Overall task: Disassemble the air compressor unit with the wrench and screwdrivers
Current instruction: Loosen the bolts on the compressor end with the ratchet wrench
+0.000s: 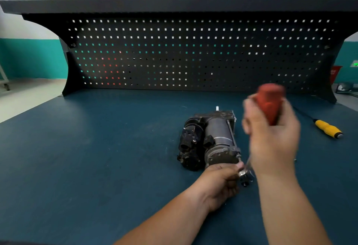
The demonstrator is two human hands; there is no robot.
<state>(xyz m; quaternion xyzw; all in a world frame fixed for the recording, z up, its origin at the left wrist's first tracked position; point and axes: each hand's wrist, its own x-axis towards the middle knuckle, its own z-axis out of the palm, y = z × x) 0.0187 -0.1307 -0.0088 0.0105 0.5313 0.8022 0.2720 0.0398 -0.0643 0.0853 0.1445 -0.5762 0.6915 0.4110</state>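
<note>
Two hands are working at the near end of the air compressor unit [211,138].
It is lying in the middle of the blue bench top [96,157]. The right hand [271,134] is gripping a red-handled screwdriver [270,103], all blurry, its tip hard to see. The left hand [220,182] is pinching a small shiny metal piece [243,173] (too blurry to name) beside the compressor. A yellow-handled screwdriver [328,128] is lying far right.

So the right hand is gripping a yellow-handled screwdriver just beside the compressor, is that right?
Not quite: the head view shows the right hand gripping a red-handled screwdriver beside the compressor. The yellow-handled screwdriver lies apart on the bench.
</note>
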